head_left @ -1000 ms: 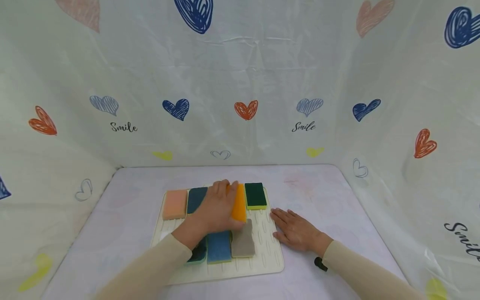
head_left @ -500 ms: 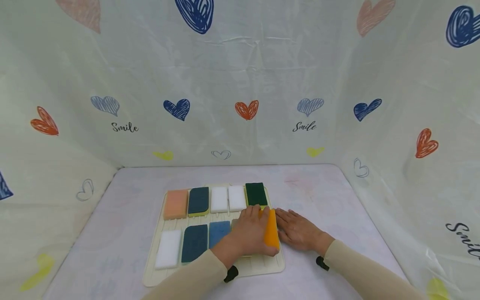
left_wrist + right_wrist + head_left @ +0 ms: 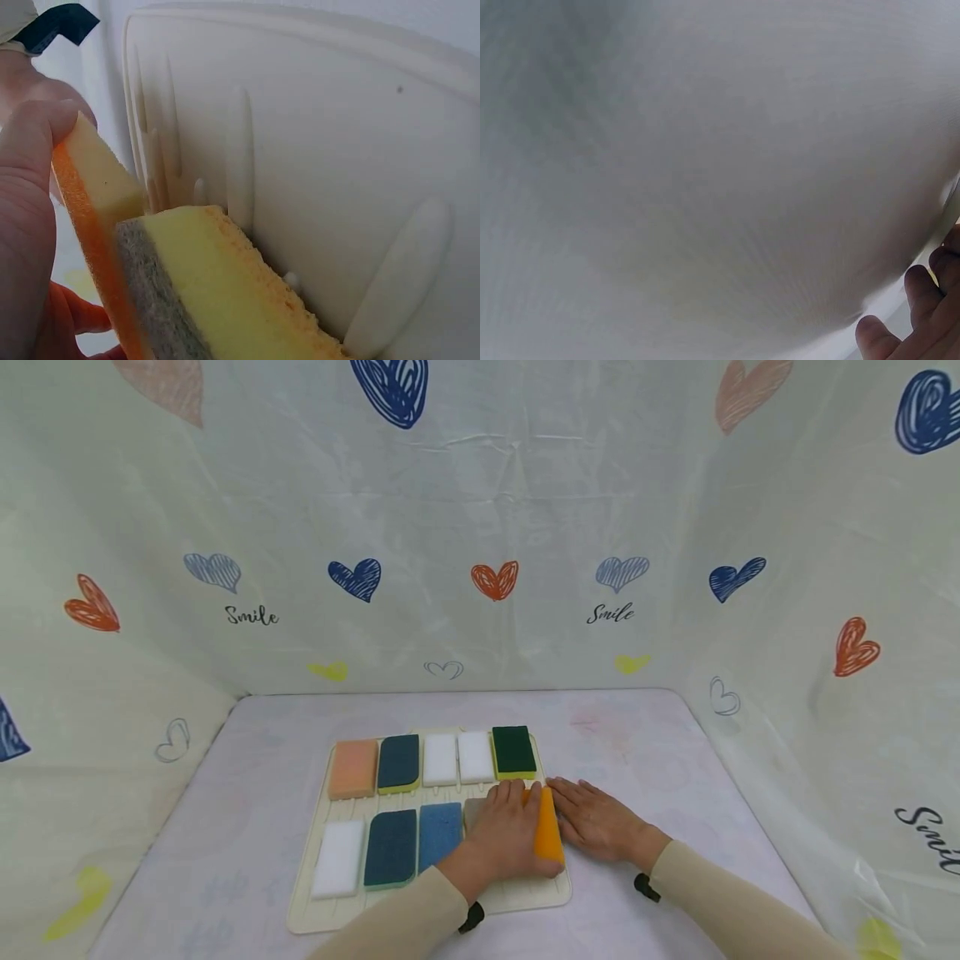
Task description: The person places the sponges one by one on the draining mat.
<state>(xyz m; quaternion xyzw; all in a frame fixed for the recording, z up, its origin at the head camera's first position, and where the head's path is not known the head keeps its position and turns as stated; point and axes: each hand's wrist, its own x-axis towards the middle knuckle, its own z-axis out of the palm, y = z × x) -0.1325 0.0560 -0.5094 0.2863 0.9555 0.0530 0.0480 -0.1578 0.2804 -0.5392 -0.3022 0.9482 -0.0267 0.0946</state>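
Observation:
My left hand (image 3: 504, 835) grips an orange-faced sponge (image 3: 549, 837) by its edges, over the right front part of a cream ridged mat (image 3: 302, 906). In the left wrist view the sponge (image 3: 101, 176) shows a pale yellow layer under the orange face and stands close against a grey-faced sponge (image 3: 180, 285) lying on the mat. The hand covers most of that grey sponge in the head view. Flat on the table at the mat's right edge rests my right hand (image 3: 603, 822), fingers straight and close to the orange-faced sponge; in the right wrist view its fingers (image 3: 922, 300) show at lower right.
Along the mat's back row lie a peach sponge (image 3: 352, 770), a dark blue one (image 3: 398, 762), two white ones and a dark green one (image 3: 514, 750). In front are a white sponge (image 3: 337, 860), a dark blue one (image 3: 390, 847) and a blue one (image 3: 440, 833).
My left hand has carried the orange-faced sponge from the back row to the right front of the mat, uncovering the two white sponges. The right hand has hardly moved.

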